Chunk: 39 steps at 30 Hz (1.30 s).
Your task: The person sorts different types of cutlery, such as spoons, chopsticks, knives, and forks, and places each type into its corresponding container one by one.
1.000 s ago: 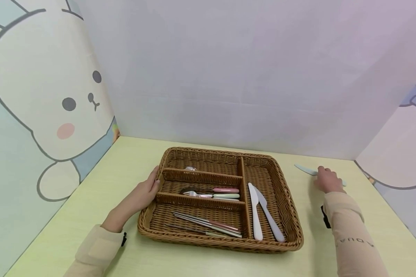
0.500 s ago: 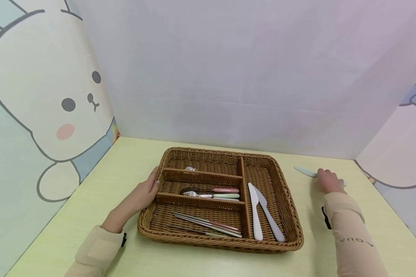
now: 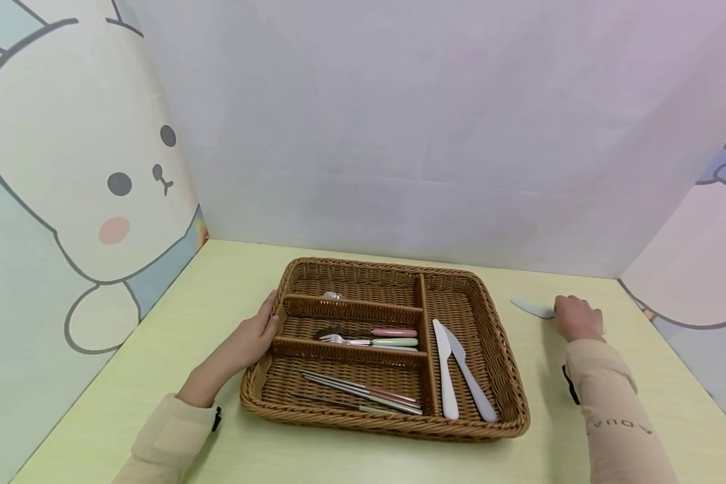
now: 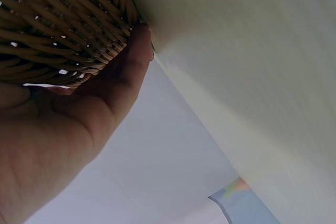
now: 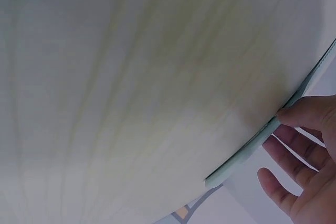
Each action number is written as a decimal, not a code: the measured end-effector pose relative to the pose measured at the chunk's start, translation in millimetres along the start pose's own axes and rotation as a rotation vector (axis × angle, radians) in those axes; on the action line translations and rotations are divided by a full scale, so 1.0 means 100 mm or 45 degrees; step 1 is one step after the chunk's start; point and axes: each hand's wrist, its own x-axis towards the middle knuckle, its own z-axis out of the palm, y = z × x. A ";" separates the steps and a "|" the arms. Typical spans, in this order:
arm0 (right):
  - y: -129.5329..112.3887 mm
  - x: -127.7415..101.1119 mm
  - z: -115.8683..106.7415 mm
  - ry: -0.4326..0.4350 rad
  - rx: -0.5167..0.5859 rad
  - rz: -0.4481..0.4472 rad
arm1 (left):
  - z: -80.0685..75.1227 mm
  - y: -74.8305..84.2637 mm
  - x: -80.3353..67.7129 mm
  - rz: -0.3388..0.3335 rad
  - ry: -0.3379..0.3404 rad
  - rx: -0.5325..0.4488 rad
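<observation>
Hands first: my right hand [image 3: 576, 318] sits on the far right of the desk [image 3: 230, 282], its fingers [image 5: 307, 114] curled onto the pale blue-green knife [image 3: 534, 308], which lies flat on the desk just right of the wicker tray [image 3: 508, 376]. From the right wrist view a fingertip presses the knife's edge while the other fingers hang loose, so I judge the grip is only half made. My left hand [image 3: 255, 334] rests against the tray's left wall, thumb [image 4: 134, 56] flat on the weave and fingers fairly straight, steadying rather than clutching.

To do this well, I would get a fingertip under the thin handle, since a flat knife on a smooth top tends to slide rather than lift. Tipping it up on one edge should give the thumb room to pinch. I would keep the left hand braced so the tray does not shift.

Inside the tray, two white knives [image 3: 454, 373] lie in the long right compartment. On the left, forks [image 3: 369, 337] with pink and green handles fill the middle slot, chopsticks [image 3: 363, 395] the near one, and something metallic I cannot identify shows in the far one.

The desk is pale yellow-green with a faint grain. White panels close it in behind, with a cartoon bear [image 3: 85, 181] on the left panel and part of another drawing on the right.
</observation>
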 end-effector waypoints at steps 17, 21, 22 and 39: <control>-0.04 -0.09 0.00 0.077 0.000 -0.001 | 0.01 -0.03 0.01 0.009 -0.005 0.017; -0.04 -0.09 -0.02 0.090 0.008 -0.002 | 0.01 -0.02 0.01 -0.002 -0.017 -0.001; -0.04 -0.09 -0.02 0.090 0.011 -0.002 | 0.01 -0.02 0.01 -0.001 -0.015 -0.001; -0.21 -0.25 -0.13 0.127 0.035 -0.013 | 0.02 -0.06 0.01 0.021 0.005 0.020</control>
